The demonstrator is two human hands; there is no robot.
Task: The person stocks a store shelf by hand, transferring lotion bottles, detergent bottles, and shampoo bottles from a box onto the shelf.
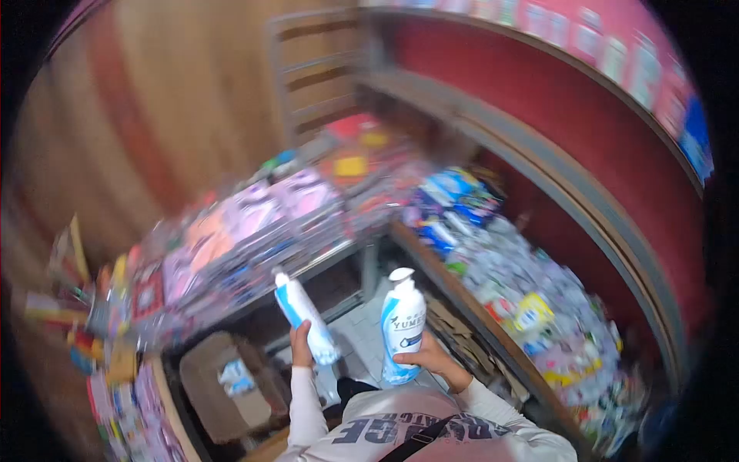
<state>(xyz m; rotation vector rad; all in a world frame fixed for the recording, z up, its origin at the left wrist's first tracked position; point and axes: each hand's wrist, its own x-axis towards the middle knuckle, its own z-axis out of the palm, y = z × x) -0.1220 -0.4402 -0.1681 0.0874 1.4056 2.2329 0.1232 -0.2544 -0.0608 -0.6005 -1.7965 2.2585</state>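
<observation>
My left hand (302,345) is closed around a slim white and blue pump bottle (305,314), which leans with its top to the left. In my right hand (433,359) is a larger white and blue pump bottle (404,327), nearly upright, its printed label facing me. Both bottles are held in front of my body, apart from each other. My right fingers wrap the lower part of the larger bottle; most of my left fingers are hidden behind the slim one.
Packaged goods (262,212) cover a counter ahead and left. Plastic-wrapped packs (531,285) fill a low shelf on the right, under a red-backed shelf (493,69) lined with bottles (586,38). A cardboard box (223,385) stands low at left. The surroundings are blurred.
</observation>
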